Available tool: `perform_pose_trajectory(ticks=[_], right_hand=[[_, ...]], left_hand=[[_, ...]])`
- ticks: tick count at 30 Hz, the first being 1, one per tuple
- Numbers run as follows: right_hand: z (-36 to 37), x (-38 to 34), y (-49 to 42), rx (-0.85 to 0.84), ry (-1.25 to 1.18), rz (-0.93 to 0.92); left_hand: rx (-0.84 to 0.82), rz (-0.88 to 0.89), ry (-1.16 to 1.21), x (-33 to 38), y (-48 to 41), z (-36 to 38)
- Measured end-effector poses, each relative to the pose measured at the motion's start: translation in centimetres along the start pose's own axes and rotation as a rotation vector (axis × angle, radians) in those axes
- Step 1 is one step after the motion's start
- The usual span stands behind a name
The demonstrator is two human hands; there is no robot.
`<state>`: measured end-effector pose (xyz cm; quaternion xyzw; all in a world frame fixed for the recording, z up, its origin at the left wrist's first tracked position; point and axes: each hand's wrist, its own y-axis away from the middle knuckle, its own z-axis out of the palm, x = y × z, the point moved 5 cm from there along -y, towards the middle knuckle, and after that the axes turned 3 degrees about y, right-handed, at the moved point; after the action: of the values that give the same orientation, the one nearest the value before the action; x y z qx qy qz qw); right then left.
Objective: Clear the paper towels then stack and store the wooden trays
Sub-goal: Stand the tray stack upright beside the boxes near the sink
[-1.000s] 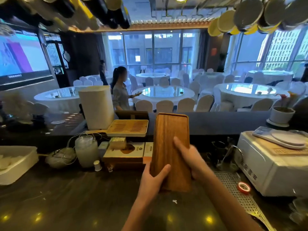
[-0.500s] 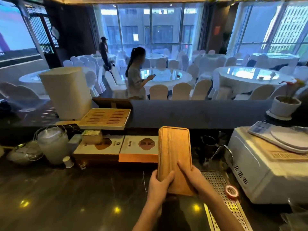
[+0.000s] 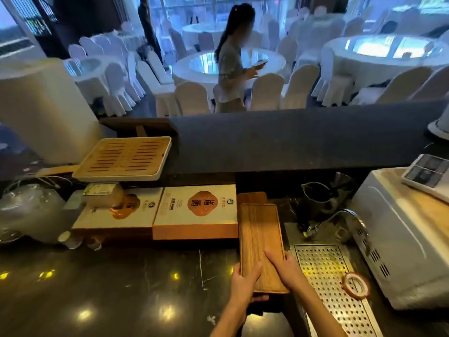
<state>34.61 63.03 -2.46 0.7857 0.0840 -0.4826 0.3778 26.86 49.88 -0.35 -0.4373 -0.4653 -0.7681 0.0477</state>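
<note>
Tray (image 3: pixel 260 242) in both my hands, long axis pointing away from me, near end over the dark counter (image 3: pixel 121 288) edge, far end lying over a second wooden tray (image 3: pixel 251 197) that peeks out behind it. L hand (image 3: pixel 244 284) grips the near-left corner: thumb on top, other fingers (image 3: pixel 260 298) curled under. R hand (image 3: pixel 285 269) lies on top at the near-right w/ fingers pressed together, flat on the wood; can't tell if anything wraps under the rim. Tray sits betw. the boxes (image 3: pixel 195 211) on its left, just beside, maybe touching, and the perforated metal drain (image 3: pixel 325 276) on its right. Tape roll (image 3: pixel 356 285) on the drain. White appliance (image 3: pixel 401 239) far right. Slatted tray (image 3: pixel 124 158) up on the ledge at left, next to a white cylinder (image 3: pixel 43 110). Faucet (image 3: pixel 340 216) behind the drain. No paper towels in view.
</note>
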Motion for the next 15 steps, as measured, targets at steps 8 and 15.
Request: perform_pose_trajectory(ticks=[8, 15], right_hand=[[0.2, -0.1, -3.5, 0.064, 0.237, 0.010], [-0.7, -2.3, -2.7, 0.424, 0.693, -0.164]], left_hand=[[-0.014, -0.049, 0.083, -1.1, -4.8, 0.2], [0.011, -0.070, 0.109, -1.7, -5.9, -0.2]])
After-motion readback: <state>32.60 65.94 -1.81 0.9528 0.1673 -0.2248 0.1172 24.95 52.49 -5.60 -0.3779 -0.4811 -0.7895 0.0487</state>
